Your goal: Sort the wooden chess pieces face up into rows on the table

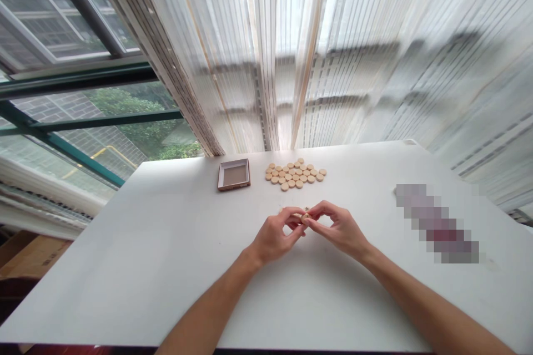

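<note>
My left hand [275, 236] and my right hand [339, 227] meet over the middle of the white table [166, 255]. Both pinch a small round wooden disc [305, 216] between thumb and fingertips, just above the tabletop. Beyond my hands lies a cluster of several round wooden discs [295, 174], flat and close together. To the left of that cluster sits a small square brown box lid or tray [234, 174], open side up.
A blurred-out object [437, 222] lies on the table's right side. Sheer striped curtains [333, 50] hang behind the table, with a window and green frame [83, 122] at the left. Cardboard [29, 255] lies on the floor at the lower left.
</note>
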The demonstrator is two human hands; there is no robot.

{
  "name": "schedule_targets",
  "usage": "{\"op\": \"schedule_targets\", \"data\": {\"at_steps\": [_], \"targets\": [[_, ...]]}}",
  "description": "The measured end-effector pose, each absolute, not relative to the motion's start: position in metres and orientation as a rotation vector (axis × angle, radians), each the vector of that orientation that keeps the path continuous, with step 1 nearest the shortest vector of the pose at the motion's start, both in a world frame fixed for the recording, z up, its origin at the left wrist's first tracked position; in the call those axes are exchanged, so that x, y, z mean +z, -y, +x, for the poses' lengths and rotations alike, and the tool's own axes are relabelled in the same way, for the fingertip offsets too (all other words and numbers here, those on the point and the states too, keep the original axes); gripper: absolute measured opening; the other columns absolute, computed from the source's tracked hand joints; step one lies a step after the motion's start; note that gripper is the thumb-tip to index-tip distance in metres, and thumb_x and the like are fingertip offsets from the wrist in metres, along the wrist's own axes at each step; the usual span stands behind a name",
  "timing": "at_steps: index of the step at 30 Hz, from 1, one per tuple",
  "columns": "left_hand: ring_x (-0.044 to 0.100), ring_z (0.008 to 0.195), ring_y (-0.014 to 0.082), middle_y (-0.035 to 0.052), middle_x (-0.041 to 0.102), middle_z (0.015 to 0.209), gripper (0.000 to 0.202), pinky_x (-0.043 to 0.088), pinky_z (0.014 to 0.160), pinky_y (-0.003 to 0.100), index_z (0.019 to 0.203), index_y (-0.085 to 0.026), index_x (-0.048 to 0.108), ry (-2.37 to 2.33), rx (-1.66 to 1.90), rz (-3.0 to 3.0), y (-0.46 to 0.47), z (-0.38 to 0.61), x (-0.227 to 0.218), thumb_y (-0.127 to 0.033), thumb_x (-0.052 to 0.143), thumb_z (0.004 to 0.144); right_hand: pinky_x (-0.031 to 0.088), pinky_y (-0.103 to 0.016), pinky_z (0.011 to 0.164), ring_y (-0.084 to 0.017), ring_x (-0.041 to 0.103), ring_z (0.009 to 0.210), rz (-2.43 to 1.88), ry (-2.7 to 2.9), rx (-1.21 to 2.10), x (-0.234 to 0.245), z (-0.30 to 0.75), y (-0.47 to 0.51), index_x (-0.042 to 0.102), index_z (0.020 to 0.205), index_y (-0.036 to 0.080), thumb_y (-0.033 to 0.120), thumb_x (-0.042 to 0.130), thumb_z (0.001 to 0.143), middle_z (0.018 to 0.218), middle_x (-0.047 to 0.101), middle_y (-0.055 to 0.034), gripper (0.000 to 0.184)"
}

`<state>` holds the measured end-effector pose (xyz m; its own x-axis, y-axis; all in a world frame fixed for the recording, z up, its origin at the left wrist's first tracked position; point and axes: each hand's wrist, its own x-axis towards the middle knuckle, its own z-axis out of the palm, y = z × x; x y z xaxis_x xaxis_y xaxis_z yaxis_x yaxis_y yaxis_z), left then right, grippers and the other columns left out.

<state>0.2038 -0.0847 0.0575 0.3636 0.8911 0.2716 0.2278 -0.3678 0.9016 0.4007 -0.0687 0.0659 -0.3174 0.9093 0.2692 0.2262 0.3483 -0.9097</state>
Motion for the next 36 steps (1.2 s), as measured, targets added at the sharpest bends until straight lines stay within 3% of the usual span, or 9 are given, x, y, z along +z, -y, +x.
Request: {"op": "schedule_targets", "data": {"at_steps": [8, 23, 36], "targets": [[0.075, 0.078, 0.0178, 0.0063, 0.076, 0.095, 0.027, 0.060, 0.075, 0.030, 0.117, -0.020, 0.056, -0.967, 0.993, 1.873, 0.0861, 0.2036, 0.0574, -0.031, 0.060, 0.093, 0.056, -0.034, 0.073, -0.021, 0.071, 0.078, -1.035, 1.758, 0.985, 0.0668, 0.4019, 0.0692, 0.069, 0.083, 0.022, 0.042, 0.067, 0.088, 0.080, 0.074, -0.0036, 0.021], [0.075, 0.075, 0.0195, 0.0084, 0.075, 0.093, 0.032, 0.061, 0.071, 0.032, 0.116, -0.017, 0.057, -0.945, 1.044, 1.680, 0.0833, 0.2059, 0.0650, -0.038, 0.062, 0.092, 0.058, -0.037, 0.078, -0.022, 0.071, 0.084, -0.972, 1.783, 1.014, 0.0683, 0.4031, 0.0683, 0.068, 0.102, 0.022, 0.039, 0.064, 0.090, 0.091, 0.074, -0.0060, 0.021], [0.075, 0.077, 0.0178, 0.0070, 0.076, 0.097, 0.027, 0.060, 0.072, 0.029, 0.117, -0.020, 0.057, -0.948, 1.024, 1.822, 0.0856, 0.2049, 0.0568, -0.032, 0.060, 0.094, 0.059, -0.034, 0.072, -0.020, 0.069, 0.076, -1.022, 1.748, 1.019, 0.0662, 0.3991, 0.0697, 0.067, 0.092, 0.022, 0.046, 0.069, 0.086, 0.084, 0.072, -0.0039, 0.025]]}}
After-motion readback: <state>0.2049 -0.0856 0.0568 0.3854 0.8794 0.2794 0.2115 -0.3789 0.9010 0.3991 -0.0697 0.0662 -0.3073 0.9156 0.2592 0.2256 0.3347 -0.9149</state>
